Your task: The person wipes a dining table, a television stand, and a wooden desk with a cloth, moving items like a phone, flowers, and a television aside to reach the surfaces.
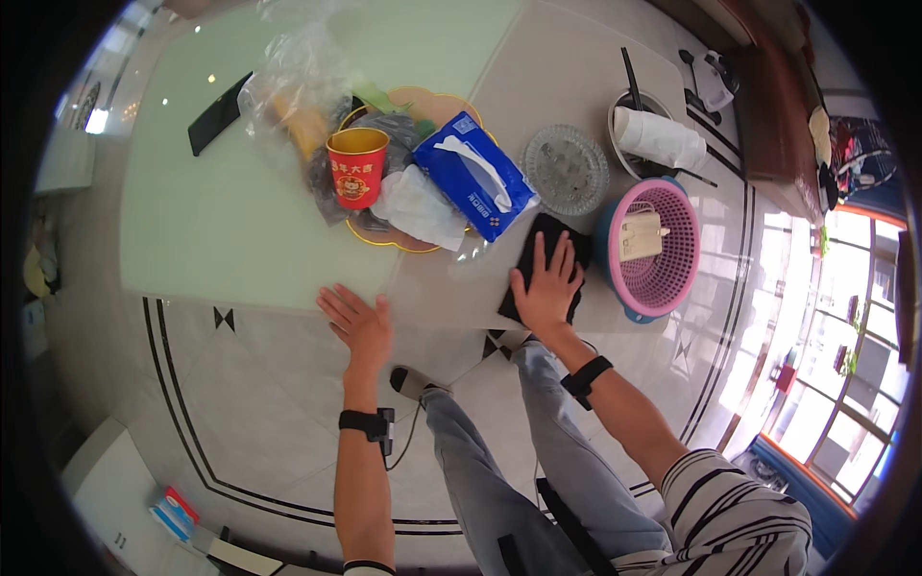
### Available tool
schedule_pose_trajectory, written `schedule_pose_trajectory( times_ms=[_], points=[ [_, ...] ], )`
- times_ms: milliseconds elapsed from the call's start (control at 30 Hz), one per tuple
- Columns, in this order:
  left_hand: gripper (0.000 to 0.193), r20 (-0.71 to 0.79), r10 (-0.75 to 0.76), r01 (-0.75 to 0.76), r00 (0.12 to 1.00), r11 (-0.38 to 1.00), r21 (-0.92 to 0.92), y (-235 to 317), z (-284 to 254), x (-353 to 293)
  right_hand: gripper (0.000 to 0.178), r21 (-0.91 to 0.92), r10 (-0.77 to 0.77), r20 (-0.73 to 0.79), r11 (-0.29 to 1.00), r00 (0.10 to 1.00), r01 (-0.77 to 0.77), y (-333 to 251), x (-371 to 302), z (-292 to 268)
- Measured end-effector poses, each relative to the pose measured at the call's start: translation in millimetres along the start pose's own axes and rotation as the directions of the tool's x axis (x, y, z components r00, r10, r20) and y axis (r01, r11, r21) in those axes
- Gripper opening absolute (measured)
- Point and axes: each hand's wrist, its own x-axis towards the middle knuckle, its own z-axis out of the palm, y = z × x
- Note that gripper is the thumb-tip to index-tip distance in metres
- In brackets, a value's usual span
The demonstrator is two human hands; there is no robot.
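My right hand point(550, 288) lies flat, fingers spread, on a folded black cloth point(544, 242) near the table's front edge. My left hand point(361, 326) is at the front edge of the pale table point(230, 240), fingers stretched out and holding nothing. Beyond the hands stand a red paper cup point(355, 180) with a gold inside and a blue tissue pack point(473, 182) with a white tissue sticking out. Crumpled white tissue point(423, 206) lies between them. A pink colander point(651, 302) with a cream-coloured box-like item point(642, 236) inside is right of the cloth.
A round glass dish point(567, 171) sits behind the cloth. At the back right, a bowl point(615, 120) bears a white paper roll point(663, 137) and dark sticks. Clear plastic bags point(303, 67) and a yellow-rimmed tray point(413, 248) fill the middle. A black phone-like slab point(220, 113) lies far left.
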Motion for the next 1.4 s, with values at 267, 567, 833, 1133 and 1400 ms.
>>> schedule_pose_trajectory(
  times_ms=[267, 567, 833, 1133, 1400],
  points=[
    [0.091, 0.113, -0.079, 0.072, 0.990, 0.995, 0.062, 6.4, -26.0, -8.0, 0.074, -0.043, 0.117, -0.132, 0.991, 0.984, -0.124, -19.7, 7.5, 15.8],
    [0.076, -0.096, 0.010, 0.005, 0.995, 0.988, 0.154, -28.8, -90.3, 22.6, 0.069, -0.049, -0.117, -0.029, 0.992, 0.993, 0.116, -47.1, 10.8, 13.2],
    [0.081, -0.226, 0.156, -0.052, 0.962, 0.912, 0.407, -122.9, -93.5, 82.3, 0.066, 0.081, -0.081, -0.010, 0.993, 0.997, 0.081, -172.2, -1.7, 15.8],
    [0.086, -0.016, -0.006, 0.011, 1.000, 0.947, 0.321, -119.0, -114.0, 85.2, 0.067, 0.244, -0.404, 0.156, 0.900, 0.901, 0.361, -219.0, -39.4, 3.4],
    [0.080, 0.254, 0.084, -0.159, 0.964, 0.943, 0.293, -105.0, -163.4, 85.4, 0.062, 0.002, 0.189, 0.005, 0.982, 0.982, -0.189, -161.4, -34.0, 12.6]
  ],
)
